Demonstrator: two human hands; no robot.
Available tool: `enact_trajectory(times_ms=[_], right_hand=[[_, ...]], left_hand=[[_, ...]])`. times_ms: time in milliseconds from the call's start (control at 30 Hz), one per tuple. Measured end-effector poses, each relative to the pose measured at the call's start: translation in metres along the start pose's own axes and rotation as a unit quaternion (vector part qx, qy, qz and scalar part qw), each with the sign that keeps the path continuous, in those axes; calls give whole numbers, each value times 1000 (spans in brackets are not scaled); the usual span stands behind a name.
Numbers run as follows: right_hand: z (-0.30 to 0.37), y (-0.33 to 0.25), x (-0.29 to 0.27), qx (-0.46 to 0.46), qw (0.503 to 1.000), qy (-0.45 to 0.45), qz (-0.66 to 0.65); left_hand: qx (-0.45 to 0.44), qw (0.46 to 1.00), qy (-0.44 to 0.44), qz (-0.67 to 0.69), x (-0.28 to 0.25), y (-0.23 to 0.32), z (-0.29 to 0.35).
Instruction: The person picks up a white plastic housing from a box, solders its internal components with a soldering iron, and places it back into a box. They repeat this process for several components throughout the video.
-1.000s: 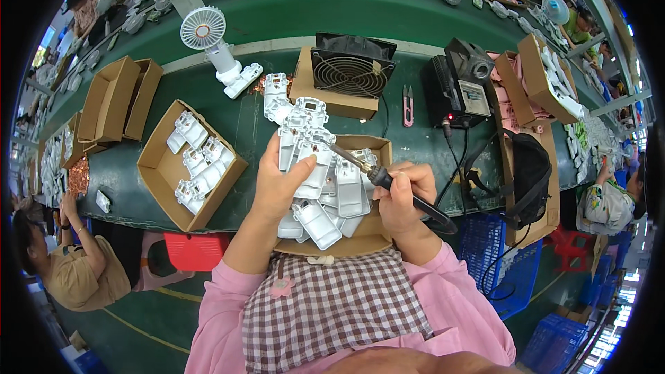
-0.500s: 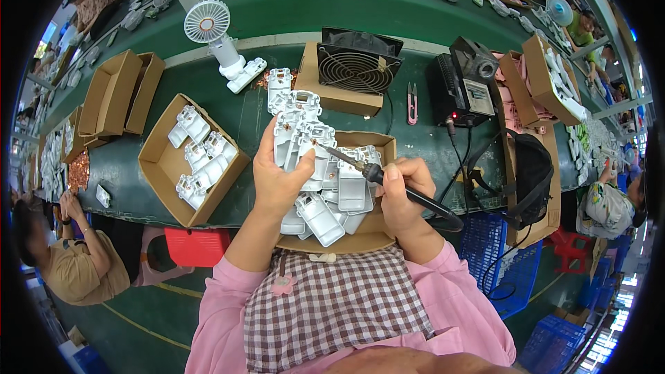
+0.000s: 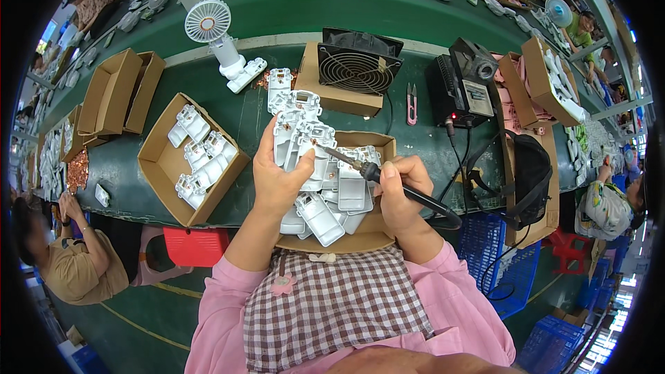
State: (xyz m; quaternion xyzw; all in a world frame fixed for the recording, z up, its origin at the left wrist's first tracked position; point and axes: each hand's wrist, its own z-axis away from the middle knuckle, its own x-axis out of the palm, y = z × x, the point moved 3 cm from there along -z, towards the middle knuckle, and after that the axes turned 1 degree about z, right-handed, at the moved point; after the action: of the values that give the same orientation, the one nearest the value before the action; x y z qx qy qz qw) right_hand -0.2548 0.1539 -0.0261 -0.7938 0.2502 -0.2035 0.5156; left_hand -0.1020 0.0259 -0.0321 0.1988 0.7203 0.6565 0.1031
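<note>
My left hand (image 3: 279, 173) is closed round a white plastic housing (image 3: 312, 140), with its thumb on the near side. More white housings sit against it and beyond it, so where one ends and another starts is partly unclear. A soldering iron (image 3: 412, 194) is gripped in my right hand (image 3: 404, 190); its tip touches or nearly touches a small coppery spot on the housing. Under both hands, a cardboard box (image 3: 377, 239) holds several white housings (image 3: 320, 219).
At left stands a cardboard box (image 3: 156, 163) with several white housings. Ahead are a black fan (image 3: 359, 62), a white handheld fan (image 3: 225, 52) and pink snips (image 3: 412, 105). The soldering station (image 3: 465, 90) trails cables at right, near a black bag (image 3: 533, 180). A conveyor (image 3: 346, 10) runs behind.
The fans on the far conveyor have shifted slightly left. My right hand and the soldering iron have moved very slightly left; my left hand stays in place.
</note>
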Motion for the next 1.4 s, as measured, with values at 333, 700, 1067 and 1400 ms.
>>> enact_trajectory(times_ms=[333,700,1067,1400], right_hand=[[-1,-3,1,-6,998,27,-56],[-1,0,1,4,998,25,-62],[-2,0,1,7,999,10,-50],[1,-7,-1,-43,991,54,-111]], left_hand=[[-5,1000,-13,3,2,1,0],[-6,1000,-23,-3,5,5,1],[-7,1000,-29,-9,4,5,1],[-59,988,-74,125,7,-2,3]])
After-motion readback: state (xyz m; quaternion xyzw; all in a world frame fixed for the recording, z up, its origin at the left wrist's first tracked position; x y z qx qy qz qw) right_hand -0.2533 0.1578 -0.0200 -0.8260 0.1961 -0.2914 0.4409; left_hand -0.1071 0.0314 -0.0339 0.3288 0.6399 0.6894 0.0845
